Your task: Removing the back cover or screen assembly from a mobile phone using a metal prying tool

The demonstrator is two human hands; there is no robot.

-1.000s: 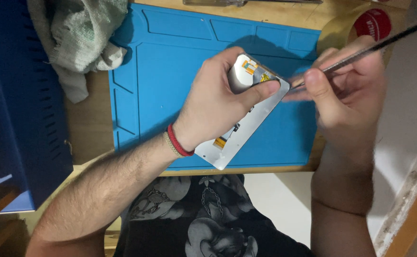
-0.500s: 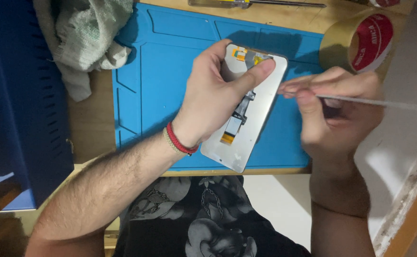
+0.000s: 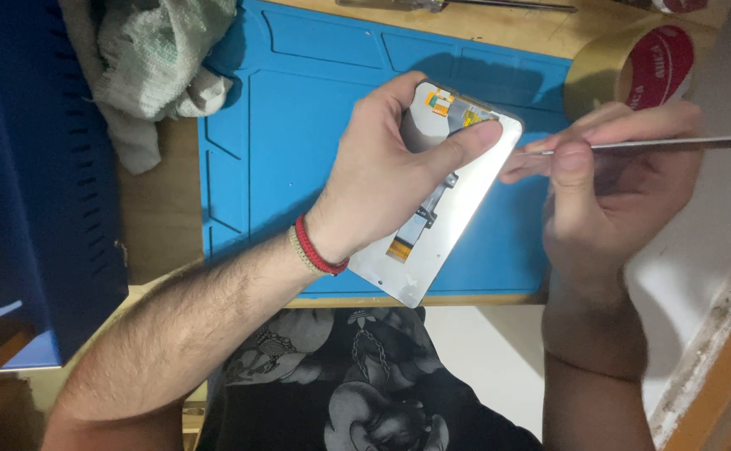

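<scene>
My left hand (image 3: 386, 179) grips a silver phone screen panel (image 3: 457, 225), back side up, with orange flex cables showing near its top; my thumb lies across the upper edge. A red and beige cord bracelet sits on that wrist. My right hand (image 3: 612, 188) pinches a thin metal tool (image 3: 674, 144) that runs off to the right, its tip just beside the panel's right edge. The panel is held over a blue work mat (image 3: 298, 108) on the wooden bench.
A roll of brown tape (image 3: 632, 71) stands at the back right of the mat. A crumpled whitish cloth (image 3: 152, 63) lies at the back left. A dark blue box (image 3: 35, 184) fills the left side. A screwdriver (image 3: 457, 6) lies along the far edge.
The panel has turned to lie flatter under my left hand. My right hand has swung the metal tool from pointing up-right to level, its tip staying by the panel's right edge.
</scene>
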